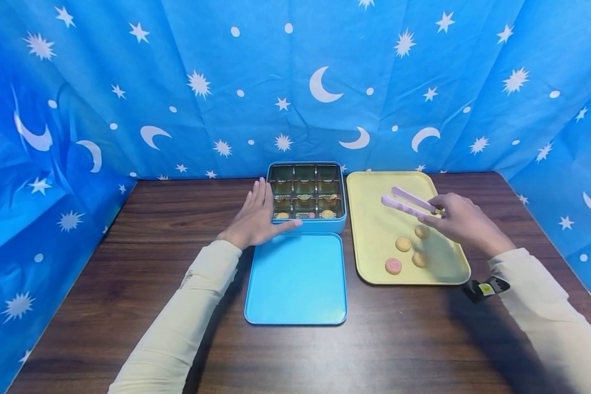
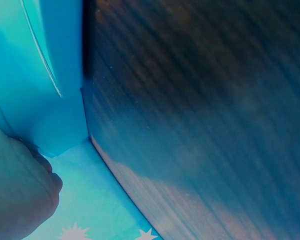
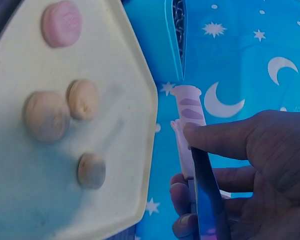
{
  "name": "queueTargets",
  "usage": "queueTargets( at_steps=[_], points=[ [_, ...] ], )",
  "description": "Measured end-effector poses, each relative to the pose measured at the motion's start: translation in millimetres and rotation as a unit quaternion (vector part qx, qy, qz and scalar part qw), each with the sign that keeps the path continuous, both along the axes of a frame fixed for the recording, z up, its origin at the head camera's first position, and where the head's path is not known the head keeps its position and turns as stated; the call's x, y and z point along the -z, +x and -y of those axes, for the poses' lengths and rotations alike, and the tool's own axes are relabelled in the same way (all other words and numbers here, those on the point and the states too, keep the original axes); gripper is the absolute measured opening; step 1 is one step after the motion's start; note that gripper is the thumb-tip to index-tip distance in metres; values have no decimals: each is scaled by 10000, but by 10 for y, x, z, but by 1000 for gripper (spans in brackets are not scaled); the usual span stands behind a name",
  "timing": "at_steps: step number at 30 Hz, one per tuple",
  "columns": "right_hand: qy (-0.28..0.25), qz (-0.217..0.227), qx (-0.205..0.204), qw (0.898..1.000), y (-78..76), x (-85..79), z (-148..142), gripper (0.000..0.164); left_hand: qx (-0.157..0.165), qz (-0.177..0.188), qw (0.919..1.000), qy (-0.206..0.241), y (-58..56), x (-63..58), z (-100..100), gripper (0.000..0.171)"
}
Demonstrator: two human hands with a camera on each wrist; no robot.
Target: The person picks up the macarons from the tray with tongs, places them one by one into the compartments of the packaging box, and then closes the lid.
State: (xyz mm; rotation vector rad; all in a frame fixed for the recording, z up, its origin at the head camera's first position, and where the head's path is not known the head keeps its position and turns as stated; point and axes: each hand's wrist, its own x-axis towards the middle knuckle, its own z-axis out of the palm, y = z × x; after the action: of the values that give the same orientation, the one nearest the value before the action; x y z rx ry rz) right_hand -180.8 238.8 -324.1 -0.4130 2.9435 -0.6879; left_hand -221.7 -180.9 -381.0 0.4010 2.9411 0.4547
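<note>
A blue tin [image 1: 320,226] with a divided insert stands open at the back middle, and several cookies [image 1: 327,213] sit in its nearer compartments. My left hand [image 1: 256,216] rests against the tin's left side, fingers extended and thumb lying along the front edge. Over the yellow tray [image 1: 369,224], my right hand [image 1: 465,219] holds pink tongs [image 1: 399,204] near their hinge end. The tong arms are spread apart with nothing between the tips. On the tray lie a pink cookie [image 1: 393,266] and three yellowish cookies [image 1: 403,244], also visible in the right wrist view.
The blue lid [image 1: 295,279] lies flat in front of the tin. A dark wooden table [image 1: 143,262] carries everything. Behind and at both sides hangs a blue curtain [image 1: 256,65] with white moons and stars.
</note>
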Motion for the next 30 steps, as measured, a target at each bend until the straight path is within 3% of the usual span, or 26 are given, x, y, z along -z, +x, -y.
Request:
queueTargets(
  at_steps=[7, 30],
  points=[
    [216, 197, 96, 9995, 95, 46, -221, 44, 11, -18, 10000, 7, -2, -4, -3, 124],
    [190, 510, 163, 9984, 345, 291, -545, 31, 28, -75, 10000, 38, -24, 39, 11, 126]
  ],
)
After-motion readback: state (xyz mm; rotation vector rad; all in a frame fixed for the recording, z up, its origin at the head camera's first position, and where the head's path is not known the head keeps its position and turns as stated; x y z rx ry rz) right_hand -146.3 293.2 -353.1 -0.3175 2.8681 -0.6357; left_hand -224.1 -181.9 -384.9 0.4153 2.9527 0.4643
